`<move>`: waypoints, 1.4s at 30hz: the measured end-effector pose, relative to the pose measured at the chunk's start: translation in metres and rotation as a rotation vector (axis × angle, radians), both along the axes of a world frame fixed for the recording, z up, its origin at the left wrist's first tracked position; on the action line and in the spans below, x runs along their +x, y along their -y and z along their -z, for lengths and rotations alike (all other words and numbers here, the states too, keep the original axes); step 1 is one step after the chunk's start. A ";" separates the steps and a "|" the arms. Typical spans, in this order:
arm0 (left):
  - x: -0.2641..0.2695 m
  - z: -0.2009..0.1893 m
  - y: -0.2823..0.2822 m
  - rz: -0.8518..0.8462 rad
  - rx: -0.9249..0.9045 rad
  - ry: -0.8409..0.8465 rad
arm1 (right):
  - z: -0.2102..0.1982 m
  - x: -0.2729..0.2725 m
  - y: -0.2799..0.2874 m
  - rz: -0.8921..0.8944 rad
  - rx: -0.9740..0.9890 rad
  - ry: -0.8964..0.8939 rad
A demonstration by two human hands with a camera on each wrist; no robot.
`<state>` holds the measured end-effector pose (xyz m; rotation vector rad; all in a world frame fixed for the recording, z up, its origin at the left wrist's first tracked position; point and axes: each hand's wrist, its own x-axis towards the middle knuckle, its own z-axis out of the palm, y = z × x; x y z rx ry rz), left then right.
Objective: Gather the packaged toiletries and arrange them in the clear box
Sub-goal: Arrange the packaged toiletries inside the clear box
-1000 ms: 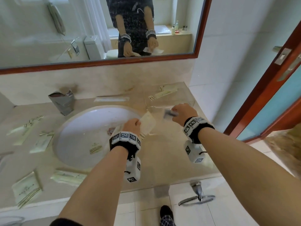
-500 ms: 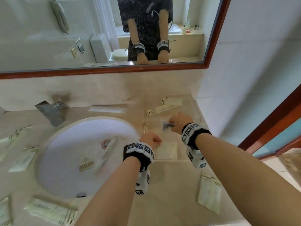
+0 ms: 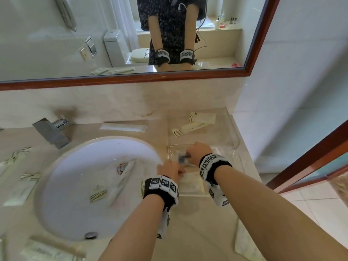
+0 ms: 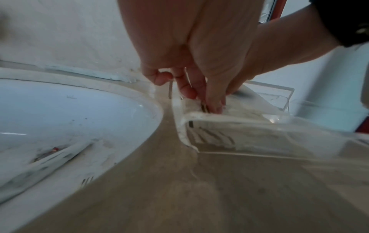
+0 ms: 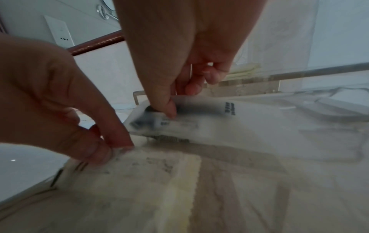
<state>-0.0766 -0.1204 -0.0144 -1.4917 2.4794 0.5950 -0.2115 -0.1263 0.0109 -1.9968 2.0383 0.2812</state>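
While the left hand (image 3: pixel 170 171) pinches the corner of a flat cream packet (image 5: pixel 139 181) lying in the near compartment of the clear box (image 3: pixel 234 142) at the surface's right edge, the right hand (image 3: pixel 199 152) pinches a white sachet (image 5: pixel 199 119) with dark print just above it. Both packets look light, thin and floppy, with slick film that may slide, so a corner or sealed edge seems the surest hold. More packets lie in the sink (image 3: pixel 62 185).
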 end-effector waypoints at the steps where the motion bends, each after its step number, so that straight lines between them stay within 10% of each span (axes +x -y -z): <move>1: 0.000 0.001 0.000 0.012 -0.016 0.005 | 0.001 0.001 0.003 0.001 -0.016 0.018; 19: 0.007 -0.007 -0.007 0.100 0.094 -0.063 | 0.010 0.000 0.014 -0.038 -0.040 0.182; 35: 0.002 -0.049 0.049 -0.110 -0.349 -0.330 | -0.027 -0.037 0.029 0.170 -0.420 0.197; 42: -0.041 -0.062 0.100 -0.075 -0.255 -0.134 | -0.014 -0.068 0.048 0.205 -0.345 0.210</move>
